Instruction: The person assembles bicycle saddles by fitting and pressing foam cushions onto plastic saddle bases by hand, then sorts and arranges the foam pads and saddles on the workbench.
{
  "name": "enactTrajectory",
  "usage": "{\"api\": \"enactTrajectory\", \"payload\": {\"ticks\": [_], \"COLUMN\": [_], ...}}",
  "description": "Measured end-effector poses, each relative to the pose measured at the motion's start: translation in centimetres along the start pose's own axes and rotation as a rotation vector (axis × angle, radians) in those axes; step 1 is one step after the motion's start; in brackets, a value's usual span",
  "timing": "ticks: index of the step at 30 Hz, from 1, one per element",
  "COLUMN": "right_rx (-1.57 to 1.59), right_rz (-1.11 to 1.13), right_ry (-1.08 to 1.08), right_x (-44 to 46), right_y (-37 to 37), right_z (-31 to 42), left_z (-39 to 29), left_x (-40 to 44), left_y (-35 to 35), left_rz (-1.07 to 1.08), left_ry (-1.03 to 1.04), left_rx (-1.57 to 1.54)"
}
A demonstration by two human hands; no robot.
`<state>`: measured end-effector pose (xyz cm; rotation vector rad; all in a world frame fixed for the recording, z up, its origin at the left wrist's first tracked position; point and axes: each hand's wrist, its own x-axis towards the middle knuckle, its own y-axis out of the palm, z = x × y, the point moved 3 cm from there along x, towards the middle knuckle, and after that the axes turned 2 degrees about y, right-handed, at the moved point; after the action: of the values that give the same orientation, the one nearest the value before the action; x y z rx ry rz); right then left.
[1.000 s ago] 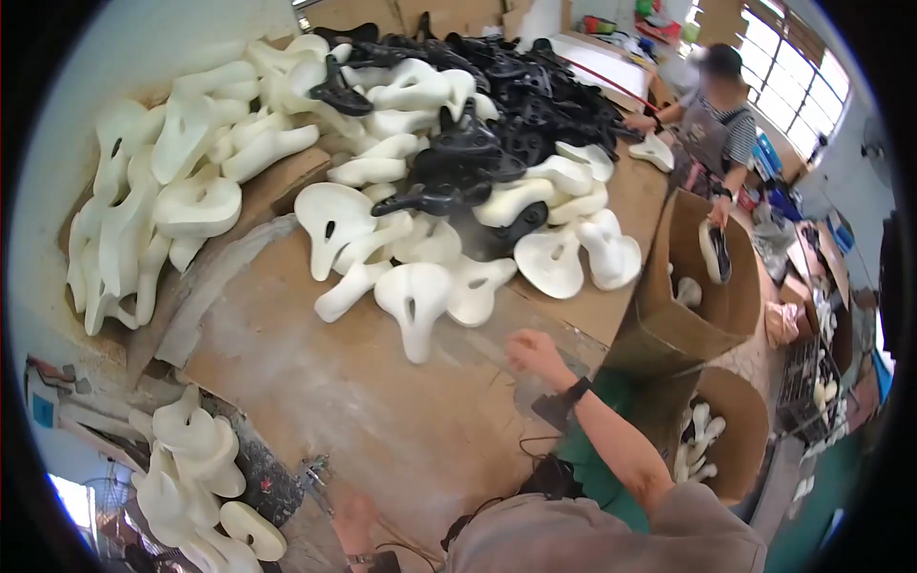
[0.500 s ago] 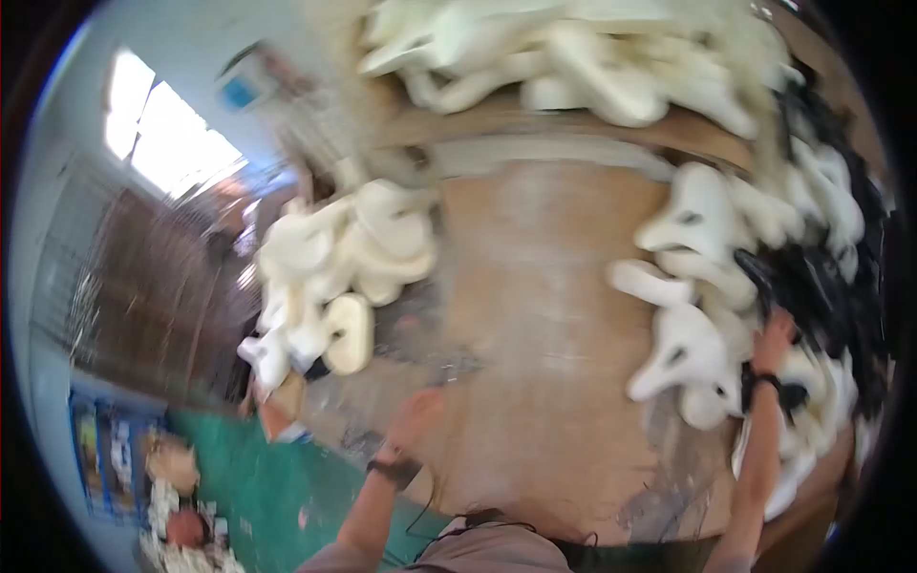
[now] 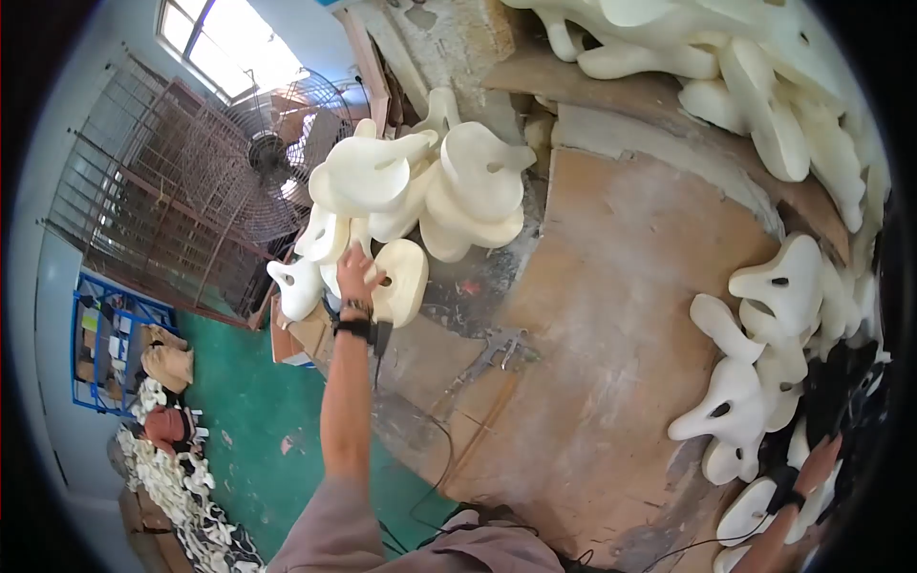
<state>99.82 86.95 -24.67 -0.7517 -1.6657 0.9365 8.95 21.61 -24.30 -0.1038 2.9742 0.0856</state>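
No text, label, brand, number or sign can be read. Just below the left hand (image 3: 357,274), toward the wearer's left, a carton (image 3: 290,336) has blue and white at its lower edge, too small to make out. Well to the left of that hand, the boxes (image 3: 118,350) on a blue rack (image 3: 80,374) are too small for any print to be told. Beyond the hand, the fan's hub (image 3: 267,150) shows no legible mark.
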Motion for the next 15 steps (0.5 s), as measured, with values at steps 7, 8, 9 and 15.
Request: {"api": "enactTrajectory", "payload": {"ticks": [7,8,9,15], "right_rx": [0.075,-0.070,0.057,0.304], "right_rz": [-0.055,-0.141,-0.172,0.197], "right_ry": [0.150,0.000,-0.004,0.353], "right_x": [-13.7,-15.5,-16.4,-25.3], "right_y": [-8.5,-14.1,-17.6,-26.8], "right_z": [2.2,7.1,10.6,18.2], "left_z": [-1.9,-1.6,0.1,1.8], "left_x": [8.6,9.3,11.3,15.8], "left_y": [4.5,4.5,4.4,3.0], "left_rz": [-0.077,-0.056,-0.062,-0.115], "left_ry": [-0.101,-0.178,-0.214,-0.251], "left_rx": [-0.013,-0.036,-0.218,0.201]}}
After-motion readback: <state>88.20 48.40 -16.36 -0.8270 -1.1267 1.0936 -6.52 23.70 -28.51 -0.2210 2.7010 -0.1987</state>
